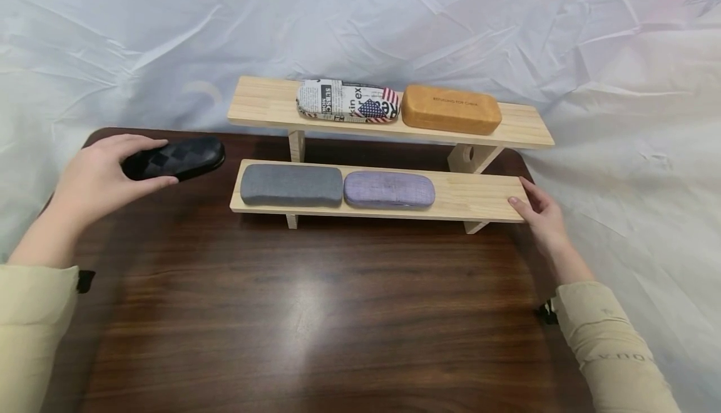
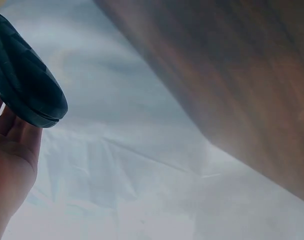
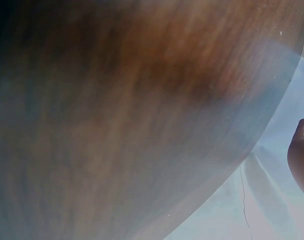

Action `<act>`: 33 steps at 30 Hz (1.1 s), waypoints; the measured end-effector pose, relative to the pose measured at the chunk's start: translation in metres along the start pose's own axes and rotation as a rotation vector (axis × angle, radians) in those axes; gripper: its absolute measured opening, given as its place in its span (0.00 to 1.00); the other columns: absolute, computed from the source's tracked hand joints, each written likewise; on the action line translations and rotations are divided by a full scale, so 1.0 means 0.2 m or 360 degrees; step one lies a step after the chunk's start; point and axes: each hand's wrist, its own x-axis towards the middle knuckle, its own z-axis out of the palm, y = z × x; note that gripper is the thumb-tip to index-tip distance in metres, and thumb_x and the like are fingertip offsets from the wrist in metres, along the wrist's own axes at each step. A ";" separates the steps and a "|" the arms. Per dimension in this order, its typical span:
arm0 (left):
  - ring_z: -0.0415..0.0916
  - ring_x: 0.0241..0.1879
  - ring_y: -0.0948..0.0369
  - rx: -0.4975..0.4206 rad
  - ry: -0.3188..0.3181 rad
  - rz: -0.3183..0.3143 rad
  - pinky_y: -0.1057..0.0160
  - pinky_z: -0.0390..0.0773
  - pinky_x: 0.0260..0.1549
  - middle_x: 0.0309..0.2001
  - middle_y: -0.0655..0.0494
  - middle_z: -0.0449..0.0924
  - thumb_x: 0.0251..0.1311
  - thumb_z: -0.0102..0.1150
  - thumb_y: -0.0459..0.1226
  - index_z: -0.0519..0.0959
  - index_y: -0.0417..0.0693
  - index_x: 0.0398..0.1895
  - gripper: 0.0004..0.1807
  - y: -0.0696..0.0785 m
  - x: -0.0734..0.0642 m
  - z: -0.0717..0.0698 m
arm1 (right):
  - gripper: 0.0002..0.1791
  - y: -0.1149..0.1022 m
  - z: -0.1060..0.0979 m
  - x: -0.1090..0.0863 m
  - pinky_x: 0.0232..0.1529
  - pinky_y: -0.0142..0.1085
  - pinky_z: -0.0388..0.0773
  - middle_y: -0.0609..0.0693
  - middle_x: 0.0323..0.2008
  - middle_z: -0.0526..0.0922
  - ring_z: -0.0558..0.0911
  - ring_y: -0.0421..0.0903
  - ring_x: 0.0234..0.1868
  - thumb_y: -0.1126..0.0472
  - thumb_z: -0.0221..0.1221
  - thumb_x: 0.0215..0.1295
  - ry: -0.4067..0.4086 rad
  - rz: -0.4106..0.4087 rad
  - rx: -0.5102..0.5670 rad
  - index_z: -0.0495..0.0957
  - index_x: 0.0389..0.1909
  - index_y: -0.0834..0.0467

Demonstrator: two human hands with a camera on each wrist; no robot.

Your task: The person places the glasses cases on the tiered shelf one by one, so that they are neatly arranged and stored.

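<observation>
My left hand (image 1: 104, 172) grips a black glasses case (image 1: 183, 156) with a checkered pattern, held above the table's left side. In the left wrist view the dark case (image 2: 27, 75) juts out past the fingers. My right hand (image 1: 543, 216) holds the right end of the lower wooden shelf (image 1: 473, 197), thumb on top. On that shelf lie a grey glasses case (image 1: 291, 185) and a lavender one (image 1: 390, 189), side by side. The upper shelf (image 1: 259, 100) carries a newspaper-print case (image 1: 348, 101) and an orange-brown case (image 1: 450, 109). Only part of the right hand (image 3: 302, 160) shows in the right wrist view.
Both shelves belong to a light wooden stand with slanted legs (image 1: 475, 158), at the back of a dark brown table (image 1: 315, 313). Wrinkled white sheeting (image 1: 360, 19) hangs behind the table and along its sides.
</observation>
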 end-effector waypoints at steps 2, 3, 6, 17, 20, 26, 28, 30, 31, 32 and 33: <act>0.72 0.65 0.35 -0.0016 0.0031 0.0019 0.32 0.69 0.63 0.62 0.35 0.82 0.49 0.83 0.42 0.83 0.43 0.65 0.37 0.04 -0.01 -0.01 | 0.40 0.00 0.00 0.00 0.53 0.11 0.72 0.63 0.84 0.54 0.69 0.34 0.70 0.59 0.63 0.77 -0.0001 0.0001 -0.0017 0.57 0.84 0.58; 0.73 0.65 0.36 -0.0023 0.0044 0.0030 0.32 0.69 0.63 0.62 0.35 0.83 0.49 0.84 0.41 0.83 0.44 0.65 0.37 0.06 -0.01 -0.02 | 0.40 0.00 0.00 0.00 0.53 0.11 0.72 0.63 0.84 0.54 0.69 0.34 0.70 0.59 0.63 0.77 -0.0001 0.0003 -0.0026 0.57 0.84 0.58; 0.74 0.64 0.38 -0.0041 0.0074 0.0067 0.34 0.70 0.62 0.61 0.38 0.84 0.47 0.84 0.40 0.84 0.46 0.64 0.36 0.14 -0.03 -0.04 | 0.41 0.00 0.00 0.01 0.53 0.11 0.72 0.64 0.84 0.53 0.68 0.35 0.72 0.58 0.62 0.78 -0.0006 0.0002 -0.0068 0.56 0.84 0.59; 0.79 0.61 0.44 -0.0034 0.0146 0.0337 0.43 0.77 0.52 0.59 0.44 0.86 0.37 0.88 0.41 0.86 0.48 0.60 0.40 0.41 -0.02 -0.02 | 0.40 -0.01 0.00 0.00 0.53 0.11 0.72 0.63 0.84 0.55 0.69 0.34 0.70 0.59 0.63 0.77 0.0000 -0.0009 -0.0039 0.58 0.84 0.58; 0.81 0.60 0.45 -0.0039 0.0140 0.0418 0.43 0.78 0.52 0.58 0.45 0.87 0.38 0.88 0.42 0.86 0.47 0.60 0.39 0.47 0.00 0.00 | 0.40 -0.01 0.00 0.00 0.53 0.11 0.72 0.62 0.84 0.55 0.70 0.33 0.70 0.59 0.63 0.77 0.0003 -0.0016 -0.0049 0.58 0.84 0.58; 0.83 0.56 0.47 -0.0038 0.0164 0.0614 0.43 0.82 0.48 0.54 0.46 0.88 0.40 0.87 0.44 0.87 0.45 0.58 0.37 0.59 0.05 0.06 | 0.40 0.00 0.00 0.00 0.53 0.11 0.72 0.63 0.84 0.55 0.71 0.33 0.68 0.60 0.63 0.77 0.0004 -0.0016 -0.0026 0.57 0.84 0.59; 0.83 0.56 0.48 -0.0051 0.0162 0.0650 0.43 0.83 0.48 0.54 0.47 0.88 0.40 0.87 0.45 0.87 0.45 0.58 0.37 0.62 0.07 0.09 | 0.40 0.00 0.00 0.00 0.53 0.11 0.72 0.64 0.84 0.54 0.70 0.33 0.69 0.59 0.63 0.77 0.0007 -0.0010 -0.0039 0.57 0.84 0.59; 0.83 0.56 0.48 -0.0058 0.0150 0.0675 0.43 0.84 0.48 0.54 0.47 0.88 0.42 0.87 0.46 0.87 0.45 0.58 0.37 0.67 0.10 0.11 | 0.40 0.00 0.00 0.00 0.53 0.11 0.72 0.64 0.84 0.54 0.70 0.33 0.69 0.59 0.63 0.77 0.0006 -0.0005 -0.0038 0.57 0.84 0.59; 0.84 0.56 0.48 -0.0065 0.0141 0.0685 0.43 0.84 0.48 0.54 0.48 0.88 0.43 0.87 0.47 0.87 0.45 0.59 0.36 0.69 0.11 0.12 | 0.40 0.00 0.00 0.00 0.53 0.11 0.72 0.64 0.84 0.54 0.70 0.33 0.70 0.59 0.63 0.77 0.0005 -0.0004 -0.0041 0.57 0.84 0.59; 0.84 0.56 0.49 -0.0070 0.0128 0.0691 0.43 0.84 0.47 0.54 0.48 0.88 0.44 0.86 0.47 0.87 0.46 0.59 0.36 0.71 0.12 0.13 | 0.40 0.00 0.00 0.00 0.53 0.11 0.72 0.64 0.84 0.54 0.70 0.33 0.70 0.59 0.63 0.77 0.0004 -0.0003 -0.0035 0.57 0.84 0.59; 0.84 0.55 0.49 -0.0078 0.0116 0.0699 0.43 0.85 0.47 0.54 0.49 0.88 0.44 0.86 0.48 0.87 0.46 0.59 0.36 0.73 0.13 0.15 | 0.40 0.00 0.00 0.00 0.53 0.11 0.72 0.63 0.84 0.54 0.70 0.33 0.70 0.59 0.63 0.77 0.0002 -0.0001 -0.0027 0.57 0.84 0.59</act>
